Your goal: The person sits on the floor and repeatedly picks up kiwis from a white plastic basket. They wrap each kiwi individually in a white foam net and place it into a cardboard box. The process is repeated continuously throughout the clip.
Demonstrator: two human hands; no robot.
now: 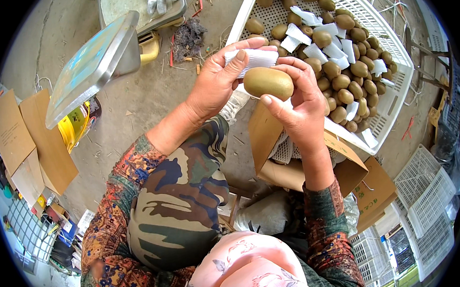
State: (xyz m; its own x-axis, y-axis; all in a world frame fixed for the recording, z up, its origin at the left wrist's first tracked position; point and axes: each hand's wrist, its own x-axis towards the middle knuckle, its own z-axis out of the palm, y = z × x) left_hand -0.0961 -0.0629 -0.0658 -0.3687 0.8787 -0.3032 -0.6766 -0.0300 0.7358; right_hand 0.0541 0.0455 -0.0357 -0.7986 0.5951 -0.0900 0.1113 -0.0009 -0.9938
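Note:
My left hand (pixel 218 77) pinches a white foam net sleeve (pixel 252 61) between thumb and fingers. Just below the sleeve, a brown kiwifruit (pixel 268 84) rests in the fingers and thumb of my right hand (pixel 301 97). Fruit and sleeve are close together, with the fruit outside the sleeve as far as I can see. Beyond my hands stands a white plastic crate (pixel 399 79) heaped with kiwifruit (pixel 342 81) and several loose foam sleeves (pixel 334 50). Under my right wrist is an open cardboard box (pixel 263 137) with netted padding inside, partly hidden by my forearm.
To the left stands a scale with a tilted display head (pixel 96 67) and a platform holding a grey glove (pixel 159 2). Beside it are a yellow bucket (pixel 75 127) and an open carton (pixel 35 141). White crates (pixel 428 212) are stacked at the right.

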